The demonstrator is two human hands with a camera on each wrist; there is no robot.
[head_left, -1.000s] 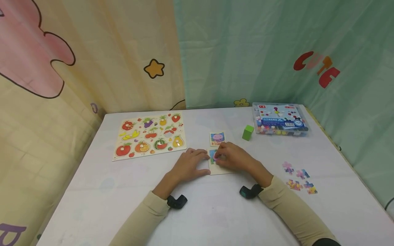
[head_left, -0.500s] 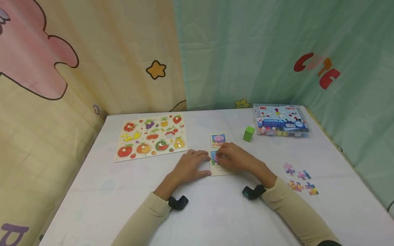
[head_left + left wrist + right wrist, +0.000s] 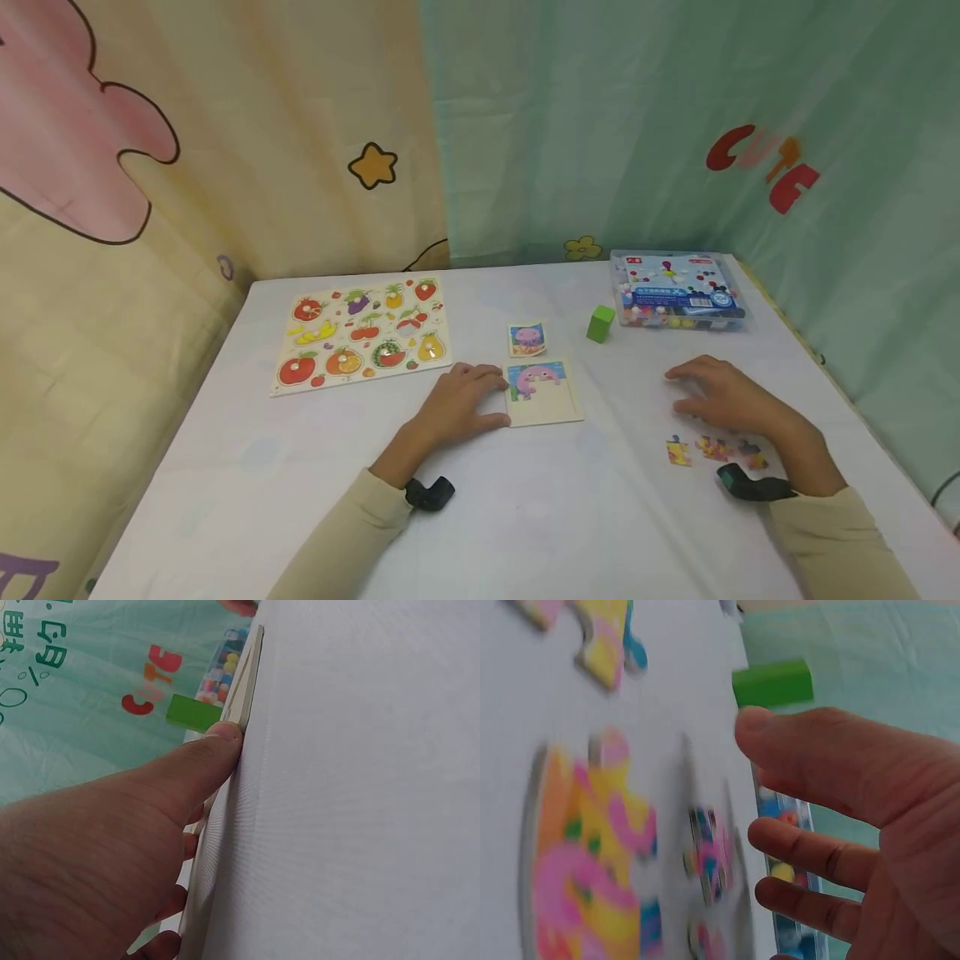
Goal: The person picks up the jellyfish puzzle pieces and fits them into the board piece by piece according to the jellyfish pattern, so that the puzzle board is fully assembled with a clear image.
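My left hand (image 3: 459,406) rests at the left edge of a small square jigsaw board (image 3: 549,408), its thumb against the near corner and fingertips at the side. Pieces showing a pink sea creature fill the board's upper part; the lower part is bare wood. In the left wrist view the thumb (image 3: 202,761) touches the board's edge. My right hand (image 3: 731,400) hovers over loose jigsaw pieces (image 3: 713,448) at the right, fingers apart and nothing held. A single yellow piece (image 3: 678,451) lies left of that group. The right hand hides some pieces in the head view.
A small picture card (image 3: 527,340) lies just behind the board. Behind and to the right stand a green block (image 3: 600,323) and a clear plastic box of colored beads (image 3: 678,292). A fruit puzzle board (image 3: 363,337) lies at back left. Curtains hang behind the table.
My right hand has left the jigsaw board and moved right, over the loose pieces. A yellow piece now lies on the table left of them. The left hand stays at the board.
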